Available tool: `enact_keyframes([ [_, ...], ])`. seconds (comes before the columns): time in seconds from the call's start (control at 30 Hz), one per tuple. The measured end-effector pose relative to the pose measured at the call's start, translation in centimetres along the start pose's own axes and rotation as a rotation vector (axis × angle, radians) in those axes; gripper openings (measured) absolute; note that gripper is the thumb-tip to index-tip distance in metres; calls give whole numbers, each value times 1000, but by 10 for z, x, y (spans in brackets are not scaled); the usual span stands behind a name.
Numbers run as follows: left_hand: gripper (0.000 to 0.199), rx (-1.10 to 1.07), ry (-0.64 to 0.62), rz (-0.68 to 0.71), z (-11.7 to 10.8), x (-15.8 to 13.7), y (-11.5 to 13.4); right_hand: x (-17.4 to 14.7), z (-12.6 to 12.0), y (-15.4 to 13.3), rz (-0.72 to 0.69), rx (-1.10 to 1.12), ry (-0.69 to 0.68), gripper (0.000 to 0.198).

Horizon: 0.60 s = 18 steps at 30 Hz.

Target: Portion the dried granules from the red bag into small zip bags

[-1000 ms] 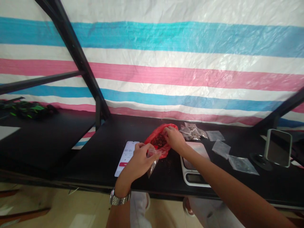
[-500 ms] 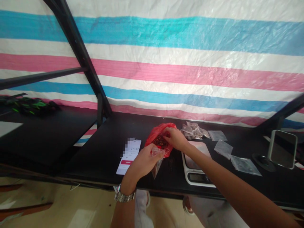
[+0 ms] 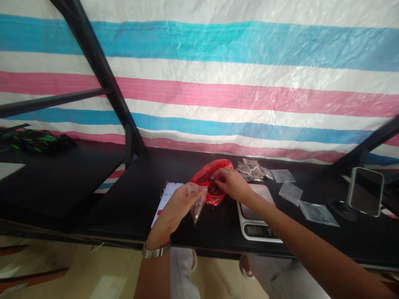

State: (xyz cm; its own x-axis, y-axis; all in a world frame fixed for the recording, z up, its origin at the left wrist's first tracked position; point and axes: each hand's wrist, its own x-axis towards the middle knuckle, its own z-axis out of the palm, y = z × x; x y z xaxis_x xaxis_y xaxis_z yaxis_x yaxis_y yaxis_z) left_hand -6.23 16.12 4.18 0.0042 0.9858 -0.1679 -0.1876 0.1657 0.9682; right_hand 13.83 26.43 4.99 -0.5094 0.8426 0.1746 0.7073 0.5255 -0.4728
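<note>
To the left of the red bag, the lit screen of a phone on the tabletop bears dark digits beginning "00:0"; the left hand covers whatever follows. The grey marks beneath those digits are too small to read. To the right of the red bag and nearer the viewer, the display of the white scale is too dim to make out.

a crinkly red plastic bag lies open, dark bits inside; a small clear plastic bag hangs beside it.
</note>
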Motion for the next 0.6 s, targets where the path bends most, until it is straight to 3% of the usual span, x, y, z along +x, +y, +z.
enact_keyframes([
  [0.27, 53, 42, -19, -32, 8, 3, -4, -8, 8, 0, -14, 0, -61, 18],
  [0.6, 49, -342, 39, 75, 12, 20, -14, -13, 19, 10, 144, 439, -100, 14],
])
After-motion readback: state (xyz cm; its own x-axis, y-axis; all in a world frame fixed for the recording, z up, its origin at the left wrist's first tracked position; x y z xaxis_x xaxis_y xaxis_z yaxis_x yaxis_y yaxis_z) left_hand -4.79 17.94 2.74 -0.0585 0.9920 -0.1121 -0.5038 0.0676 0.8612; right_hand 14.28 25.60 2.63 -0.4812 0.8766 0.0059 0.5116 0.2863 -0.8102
